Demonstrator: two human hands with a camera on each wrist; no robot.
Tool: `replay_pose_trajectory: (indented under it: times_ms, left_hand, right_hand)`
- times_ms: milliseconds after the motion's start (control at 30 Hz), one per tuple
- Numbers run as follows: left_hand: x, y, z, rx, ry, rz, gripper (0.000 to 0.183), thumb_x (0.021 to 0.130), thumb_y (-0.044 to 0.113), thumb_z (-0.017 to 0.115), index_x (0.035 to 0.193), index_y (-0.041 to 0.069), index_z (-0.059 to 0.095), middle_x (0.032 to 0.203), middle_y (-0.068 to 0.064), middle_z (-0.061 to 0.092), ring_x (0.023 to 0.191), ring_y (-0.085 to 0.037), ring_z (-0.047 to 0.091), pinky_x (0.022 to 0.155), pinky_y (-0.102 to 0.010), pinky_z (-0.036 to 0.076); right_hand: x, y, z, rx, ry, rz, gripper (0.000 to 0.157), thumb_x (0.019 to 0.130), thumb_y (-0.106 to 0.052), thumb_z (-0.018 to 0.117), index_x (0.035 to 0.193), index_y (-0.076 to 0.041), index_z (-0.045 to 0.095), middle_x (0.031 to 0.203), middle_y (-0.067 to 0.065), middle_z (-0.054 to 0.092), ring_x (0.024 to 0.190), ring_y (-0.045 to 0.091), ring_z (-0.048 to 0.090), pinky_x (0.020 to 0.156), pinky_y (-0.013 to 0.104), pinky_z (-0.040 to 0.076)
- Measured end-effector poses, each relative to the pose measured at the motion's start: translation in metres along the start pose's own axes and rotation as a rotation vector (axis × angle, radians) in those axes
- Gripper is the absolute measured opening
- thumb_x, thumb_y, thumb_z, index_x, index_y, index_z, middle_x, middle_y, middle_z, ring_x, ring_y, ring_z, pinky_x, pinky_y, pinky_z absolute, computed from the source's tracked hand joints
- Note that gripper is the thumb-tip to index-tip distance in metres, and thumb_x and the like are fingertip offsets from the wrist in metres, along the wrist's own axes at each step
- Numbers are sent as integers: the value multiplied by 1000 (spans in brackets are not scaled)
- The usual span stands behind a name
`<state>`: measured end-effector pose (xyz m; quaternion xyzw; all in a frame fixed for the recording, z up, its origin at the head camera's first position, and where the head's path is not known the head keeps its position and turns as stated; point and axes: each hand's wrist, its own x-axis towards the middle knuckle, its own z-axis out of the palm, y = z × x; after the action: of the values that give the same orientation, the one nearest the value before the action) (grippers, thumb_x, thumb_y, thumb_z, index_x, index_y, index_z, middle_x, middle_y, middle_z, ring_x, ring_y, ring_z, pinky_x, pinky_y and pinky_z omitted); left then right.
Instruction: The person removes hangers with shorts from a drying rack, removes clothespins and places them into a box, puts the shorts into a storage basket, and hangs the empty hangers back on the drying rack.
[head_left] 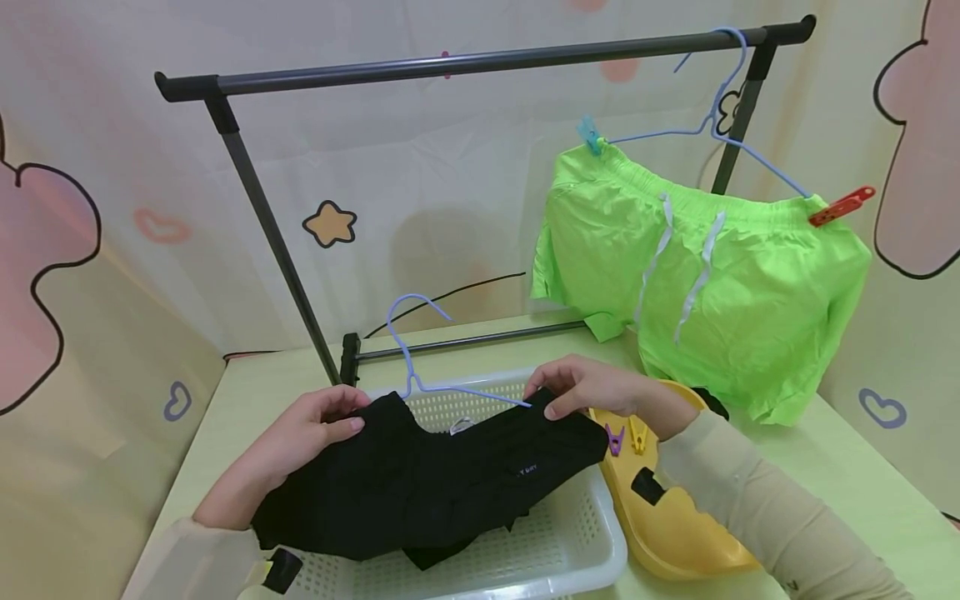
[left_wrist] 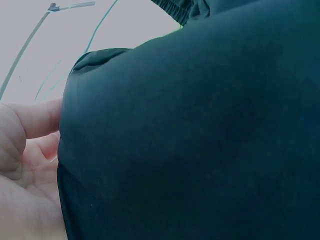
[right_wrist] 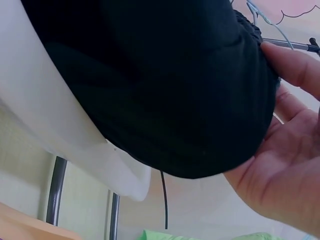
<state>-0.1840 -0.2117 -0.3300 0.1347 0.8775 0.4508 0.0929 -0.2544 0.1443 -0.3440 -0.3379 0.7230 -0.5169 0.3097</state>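
Black shorts [head_left: 450,492] with a gathered waistband are stretched between my two hands over the white basket. My left hand [head_left: 318,429] pinches their upper left corner between thumb and fingers. At the upper right, my right hand [head_left: 600,390] pinches the waistband near the right tip of a blue wire hanger [head_left: 411,358]. The hanger's hook stands up behind the shorts, and its left arm is mostly hidden by the cloth. In the left wrist view, the black cloth [left_wrist: 190,135] fills most of the picture. The right wrist view shows thumb and fingers at the cloth's edge [right_wrist: 200,110].
Bright green shorts [head_left: 697,275] hang from a black rack [head_left: 480,62], clipped by blue [head_left: 589,136] and red [head_left: 842,207] clothespins. Beneath the black shorts is the white basket [head_left: 611,550]. A yellow tray [head_left: 675,533] beside it holds purple [head_left: 616,440] and yellow [head_left: 638,433] clothespins.
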Motion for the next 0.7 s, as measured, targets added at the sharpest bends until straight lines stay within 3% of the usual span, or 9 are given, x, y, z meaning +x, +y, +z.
replay_pose_trajectory:
  times_ms: [300,500,700]
  left_hand:
    - [3,15,7,-3,-28,8,26,87,9,52,111,-3,53,102,-13,58,88,-18,52,79,-31,43]
    - [2,18,10,56,-43,18,24,87,6,51,109,-4,55,98,-13,60,85,-17,54,78,-31,44]
    - [1,19,15,133,5,3,20,87,4,50,105,-1,57,93,-9,61,84,-18,53,78,-33,43]
  right_hand:
    - [-3,-6,-3,-30,9,-14,32,78,2,57,107,12,49,89,-5,58,77,7,52,69,21,45]
    - [-7,-9,-5,4,-5,-16,34,79,2,57,109,12,46,90,-4,59,77,8,54,71,22,46]
    - [-10,-10,-4,0,1,-14,35,80,1,59,111,10,48,92,-5,59,79,8,54,72,22,46]
